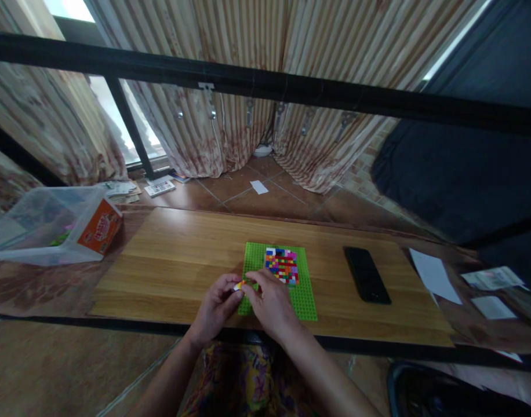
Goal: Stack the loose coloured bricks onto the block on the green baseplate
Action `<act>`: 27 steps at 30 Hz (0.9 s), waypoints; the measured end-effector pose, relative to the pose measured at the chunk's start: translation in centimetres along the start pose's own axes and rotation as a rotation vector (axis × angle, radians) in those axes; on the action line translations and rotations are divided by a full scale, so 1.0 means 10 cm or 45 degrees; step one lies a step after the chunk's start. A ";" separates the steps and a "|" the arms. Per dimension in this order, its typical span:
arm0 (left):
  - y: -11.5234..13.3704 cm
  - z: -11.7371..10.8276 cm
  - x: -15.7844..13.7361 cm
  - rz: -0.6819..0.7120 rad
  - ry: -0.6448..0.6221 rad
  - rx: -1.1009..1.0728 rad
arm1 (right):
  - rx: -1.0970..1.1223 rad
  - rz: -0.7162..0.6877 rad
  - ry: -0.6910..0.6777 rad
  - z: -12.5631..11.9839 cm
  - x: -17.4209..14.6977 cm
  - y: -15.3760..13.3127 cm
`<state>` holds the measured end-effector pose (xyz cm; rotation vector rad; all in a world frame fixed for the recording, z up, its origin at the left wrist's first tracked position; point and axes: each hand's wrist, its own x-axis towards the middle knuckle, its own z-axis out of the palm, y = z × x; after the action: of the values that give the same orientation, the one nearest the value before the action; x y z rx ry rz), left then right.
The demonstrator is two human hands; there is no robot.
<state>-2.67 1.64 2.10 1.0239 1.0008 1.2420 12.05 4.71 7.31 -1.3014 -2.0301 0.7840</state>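
Observation:
My left hand (217, 305) is closed in a pinch on a few small toy bricks (239, 285), white, yellow and orange. Thumb and forefinger of my right hand (272, 301) close on the same bricks from the other side. Both hands are over the near left part of a green studded baseplate (306, 304). On the baseplate sits a block of many-coloured toy bricks (283, 263), laid in close rows. My right hand covers its near left corner. Whether the held bricks are joined together I cannot tell.
A wooden board (178, 249) lies under the baseplate. To the right rests a black phone (367, 275), with white paper (435, 275) beyond it. At the left stands a clear plastic bin (69, 200) with an orange label. A dark rail (248, 75) crosses in front of striped curtains.

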 end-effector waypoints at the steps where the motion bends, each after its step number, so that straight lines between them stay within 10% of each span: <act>1: 0.01 0.00 0.00 0.001 -0.011 -0.002 | -0.034 0.003 -0.017 0.03 0.01 0.01; 15: 0.02 -0.06 -0.01 0.034 0.014 0.094 | 0.445 0.115 -0.054 -0.03 -0.02 -0.02; 27: 0.03 -0.08 0.01 -0.079 0.036 -0.015 | 0.396 0.243 0.519 -0.89 0.30 0.72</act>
<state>-3.47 1.80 2.19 0.9618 1.0384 1.2128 21.85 11.36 8.20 -1.3544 -1.4202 0.8047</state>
